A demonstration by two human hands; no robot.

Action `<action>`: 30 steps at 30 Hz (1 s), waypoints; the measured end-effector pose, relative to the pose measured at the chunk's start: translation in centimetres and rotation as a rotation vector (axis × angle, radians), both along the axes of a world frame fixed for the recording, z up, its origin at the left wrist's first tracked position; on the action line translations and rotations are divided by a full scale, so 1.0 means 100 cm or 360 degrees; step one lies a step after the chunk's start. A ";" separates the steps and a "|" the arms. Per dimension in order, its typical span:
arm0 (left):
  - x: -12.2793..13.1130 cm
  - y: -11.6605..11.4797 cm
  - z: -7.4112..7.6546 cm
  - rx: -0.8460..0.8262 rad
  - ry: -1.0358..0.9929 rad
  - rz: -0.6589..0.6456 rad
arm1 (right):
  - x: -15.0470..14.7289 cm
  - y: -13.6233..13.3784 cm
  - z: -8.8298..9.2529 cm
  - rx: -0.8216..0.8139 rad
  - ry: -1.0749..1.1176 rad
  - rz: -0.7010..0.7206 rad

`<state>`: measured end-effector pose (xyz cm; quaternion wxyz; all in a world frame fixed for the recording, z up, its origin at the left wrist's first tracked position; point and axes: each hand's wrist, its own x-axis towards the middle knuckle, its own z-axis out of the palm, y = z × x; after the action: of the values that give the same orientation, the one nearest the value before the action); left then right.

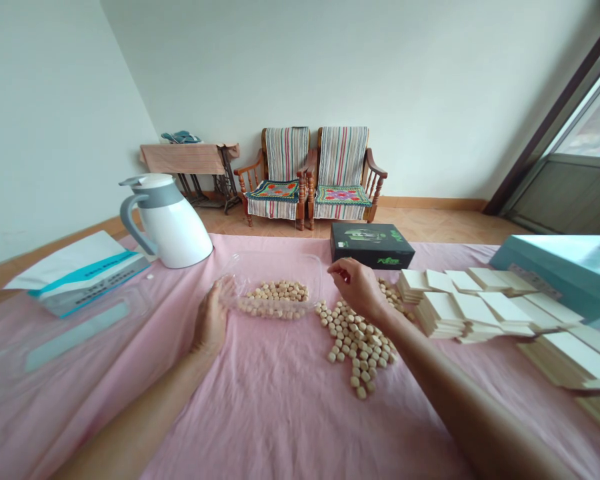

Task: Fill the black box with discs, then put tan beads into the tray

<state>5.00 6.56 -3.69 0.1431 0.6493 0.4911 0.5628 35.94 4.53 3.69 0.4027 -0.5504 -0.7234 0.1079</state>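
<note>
On the table [275, 413], loose wooden pieces [361, 343] lie right of centre; forearm contact could scatter them. The left hand [213, 313] grasps the left end of 1 clear container [267, 265], part-filled, toward the far edge. Uneven pressure could tip it. The right hand [356, 283] is pinched; contents cannot be told. 1 black box [373, 245] sits at the far edge.

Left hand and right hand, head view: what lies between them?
In the head view, the clear plastic container lies between the left hand at its left end and the right hand; small pale pieces are inside it.
</note>
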 end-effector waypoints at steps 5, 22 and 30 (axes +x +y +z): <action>0.006 -0.003 0.007 -0.0303 -0.0553 -0.0068 | 0.002 0.003 -0.020 -0.0298 -0.0536 0.0264; 0.019 -0.008 0.019 -0.0495 -0.1060 -0.0051 | 0.002 -0.003 0.007 -0.0049 0.0108 0.0098; 0.020 -0.009 0.021 -0.0484 -0.1037 -0.0031 | 0.001 -0.005 0.001 -0.0245 -0.0216 0.0066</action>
<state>6.97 5.70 -1.63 0.3925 0.4117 0.4916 0.6594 35.99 4.03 3.79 0.3070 -0.5706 -0.7498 0.1340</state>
